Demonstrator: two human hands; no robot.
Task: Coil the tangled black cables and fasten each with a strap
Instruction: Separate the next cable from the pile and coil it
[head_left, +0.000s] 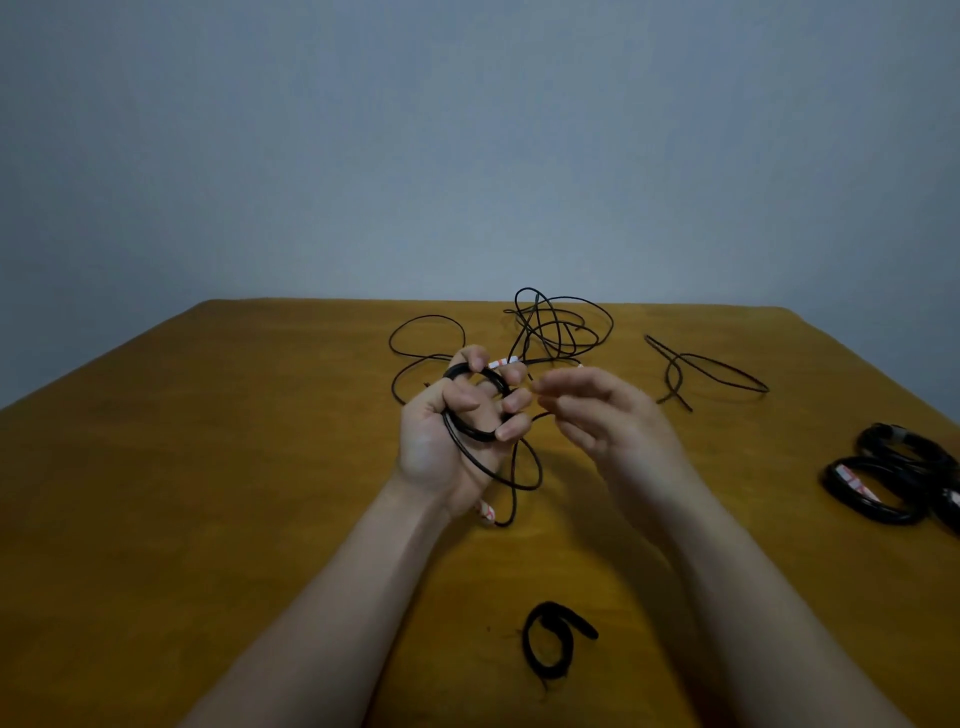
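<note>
The left hand grips a small coil of black cable, palm up, fingers curled thru the loops, held above the table near centre. A slack tail of the same cable hangs below the palm & runs toward the right hand. That hand is motion-blurred: its fingertips sit right at the tail, but whether they pinch it can't be told.

Step in hand, prob.: winding the last turns of this cable, not yet strapping. The next move calls for feeding the tail onto the coil w/o letting the loops spring, then reaching for the strap, which lies near the front edge btw the forearms.

Left to do: a tangled pile at the far side & a loose cable to its right. No box, tray or other container in view; the finished coils lie bare on the table at right.
</note>
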